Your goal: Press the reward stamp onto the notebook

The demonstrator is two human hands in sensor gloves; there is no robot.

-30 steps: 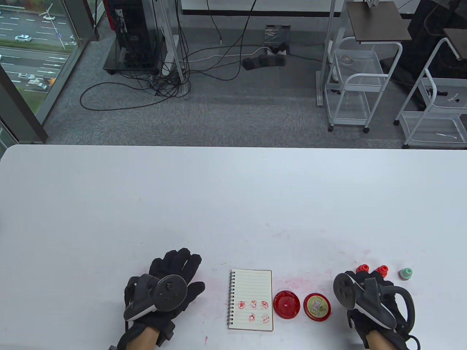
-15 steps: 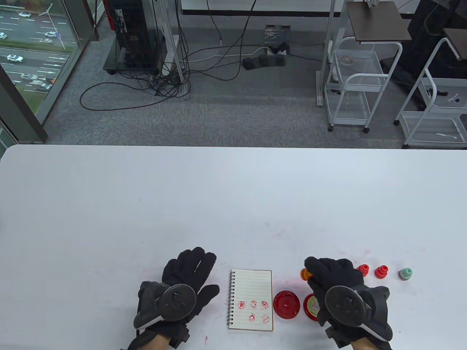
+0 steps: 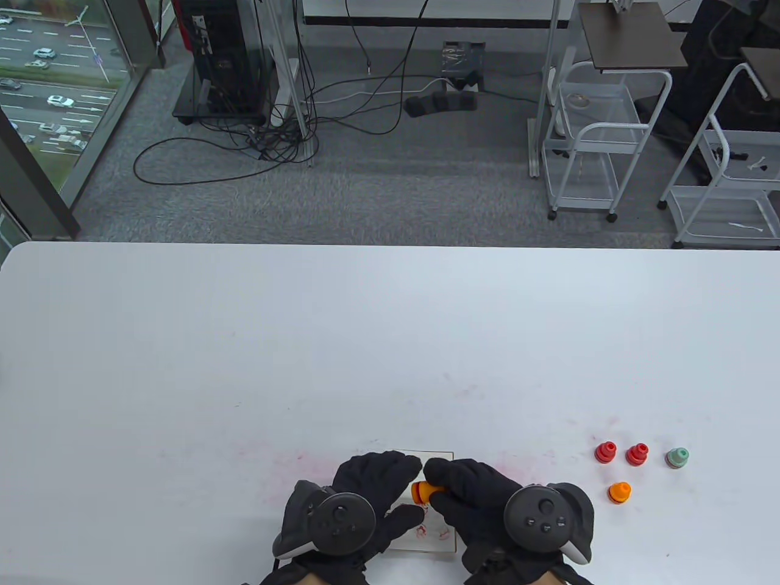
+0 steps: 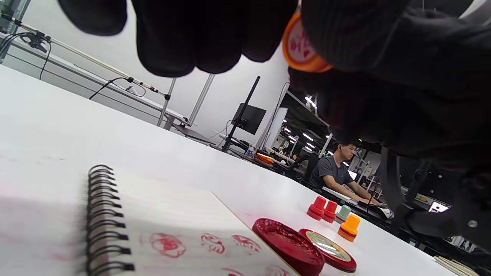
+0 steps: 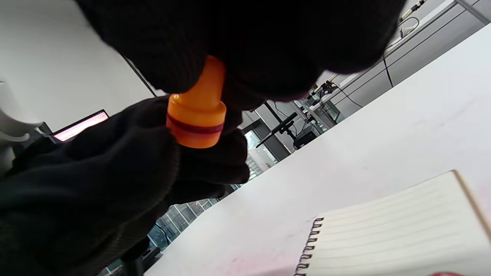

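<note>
- The right hand (image 3: 481,506) has moved from the row of stamps to above the notebook (image 3: 426,536), and its fingers are now clamped on the neck of an orange stamp (image 3: 419,492).
- The left hand (image 3: 372,493) has also come from the left of the notebook to over it; its fingers (image 4: 184,42) are together and straight, just beside the stamp, and seem to touch its lower part. Whether they grip it cannot be told.
- In the left wrist view the stamp face (image 4: 301,44) shows a red picture and is held in the air, well above the page, tilted to the side.
- This means, as a judgement, that the stamp is picked up and inked or checked; the pressing on the page is not yet done.
- The notebook page already carries red marks (image 4: 167,245) on its lower half; the lined upper half (image 5: 395,226) is free.
- Just to the right of the notebook stands the open ink pad (image 4: 289,245), a round red container with red ink paste inside.
- Touching it, further right of the notebook, lies its lid (image 4: 330,255) with a label in it, holding nothing else.
- Further right of the notebook an orange cap (image 3: 619,492) has appeared on the table (image 3: 390,341); it was not there a second ago.
- Beyond it stand two red stamps (image 3: 621,453) and one green stamp (image 3: 677,457).
</note>
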